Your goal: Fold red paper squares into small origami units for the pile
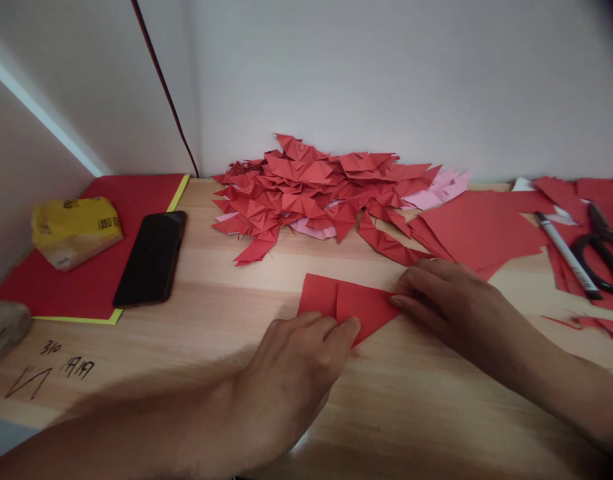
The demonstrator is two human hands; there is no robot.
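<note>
A folded piece of red paper [364, 303] lies on the table in front of me, with a crease near its left part and a pointed right corner. My left hand [299, 360] presses on its lower left part, fingers curled and thumb along the near edge. The fingers of my right hand [441, 297] pinch the right corner. Behind it rises a heap of folded red paper pieces [301, 177], with a few pink ones [439, 190] among them. To the right of the heap lies a stack of flat red paper [481, 227].
On the left, a yellow packet [79, 227] and a black phone [151, 257] rest on red sheets [86, 293]. At the right lie a marker [569, 257], black-handled scissors [604, 250] and red scraps [596, 327]. A stone-like object [6, 327] sits at the left edge.
</note>
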